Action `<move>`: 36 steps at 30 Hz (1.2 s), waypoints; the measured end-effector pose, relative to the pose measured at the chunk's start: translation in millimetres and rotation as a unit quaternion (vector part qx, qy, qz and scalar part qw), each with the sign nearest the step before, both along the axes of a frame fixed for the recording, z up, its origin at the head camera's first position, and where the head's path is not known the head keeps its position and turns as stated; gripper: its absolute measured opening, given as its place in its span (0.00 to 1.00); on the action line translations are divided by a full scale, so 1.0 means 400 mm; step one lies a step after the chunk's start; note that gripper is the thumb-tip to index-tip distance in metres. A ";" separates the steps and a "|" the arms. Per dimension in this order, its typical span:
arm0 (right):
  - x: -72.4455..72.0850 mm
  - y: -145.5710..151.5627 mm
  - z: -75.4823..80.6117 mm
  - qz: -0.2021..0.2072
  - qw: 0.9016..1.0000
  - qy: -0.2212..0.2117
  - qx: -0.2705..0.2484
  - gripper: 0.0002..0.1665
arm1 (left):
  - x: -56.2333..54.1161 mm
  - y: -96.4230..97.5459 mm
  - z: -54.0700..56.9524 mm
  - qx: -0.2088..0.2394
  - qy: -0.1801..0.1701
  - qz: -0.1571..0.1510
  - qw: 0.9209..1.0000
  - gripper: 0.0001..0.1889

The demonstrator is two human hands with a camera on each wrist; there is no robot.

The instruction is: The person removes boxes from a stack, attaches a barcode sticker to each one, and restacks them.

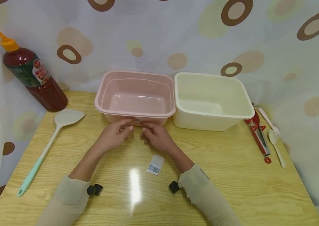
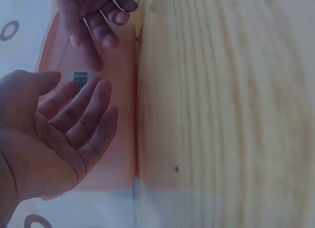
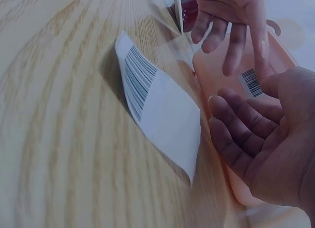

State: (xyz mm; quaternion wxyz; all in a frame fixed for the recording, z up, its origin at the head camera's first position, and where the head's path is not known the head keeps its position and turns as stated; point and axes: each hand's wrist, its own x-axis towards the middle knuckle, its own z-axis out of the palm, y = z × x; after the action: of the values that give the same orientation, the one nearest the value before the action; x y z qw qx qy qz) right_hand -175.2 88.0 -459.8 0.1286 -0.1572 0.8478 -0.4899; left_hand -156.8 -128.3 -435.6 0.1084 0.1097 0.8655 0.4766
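A pink plastic bin stands at the back of the table, its front wall bearing a small barcode label. My left hand reaches the left side of that label, fingers loosely bent and holding nothing. From the other side my right hand points its index finger at the label, also holding nothing. Both index fingertips are at or very near the bin wall; contact is unclear. On the table in front of the right hand lies a loose white sticker with a barcode, its edges curling up in the right wrist view.
A cream bin adjoins the pink one. To the left are a sauce bottle and a spatula with a mint handle. Red-handled tongs, a fork and a spoon lie by the right edge.
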 end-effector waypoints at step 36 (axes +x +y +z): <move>0.002 -0.017 0.023 0.014 0.999 0.020 -0.024 0.22 | -0.006 -0.030 -0.019 0.007 -0.001 -0.015 1.000 0.25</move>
State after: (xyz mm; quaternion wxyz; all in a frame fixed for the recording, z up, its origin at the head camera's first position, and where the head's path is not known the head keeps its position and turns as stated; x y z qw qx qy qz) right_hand -174.4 81.4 -450.8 0.1149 -0.1814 0.8359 -0.5052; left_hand -159.1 -140.4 -443.1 0.1154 0.1228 0.8602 0.4813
